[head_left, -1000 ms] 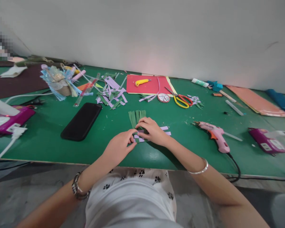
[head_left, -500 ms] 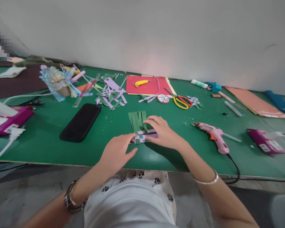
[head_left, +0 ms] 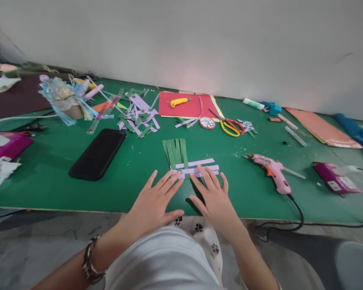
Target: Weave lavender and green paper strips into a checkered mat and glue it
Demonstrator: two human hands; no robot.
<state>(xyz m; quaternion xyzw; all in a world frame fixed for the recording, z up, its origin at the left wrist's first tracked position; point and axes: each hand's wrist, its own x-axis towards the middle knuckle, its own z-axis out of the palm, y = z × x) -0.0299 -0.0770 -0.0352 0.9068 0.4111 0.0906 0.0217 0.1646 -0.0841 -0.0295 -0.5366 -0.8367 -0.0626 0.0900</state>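
Change: both hands had drawn back from pinching the woven strips and now lay flat, fingers spread.
Left hand: palm down on the green desk, grip wide and holding nothing, fingertips touching the weave's near left edge.
Right hand: likewise spread and empty, fingertips on the lilac strips' near edge.
Woven strips: green ones fanned away from the person, lilac ones crossing them, lying flat between and just beyond the fingertips.
Meaning: the latest strip looked seated, the weave being pressed flat.
Nearby: black phone left, pink glue gun right.
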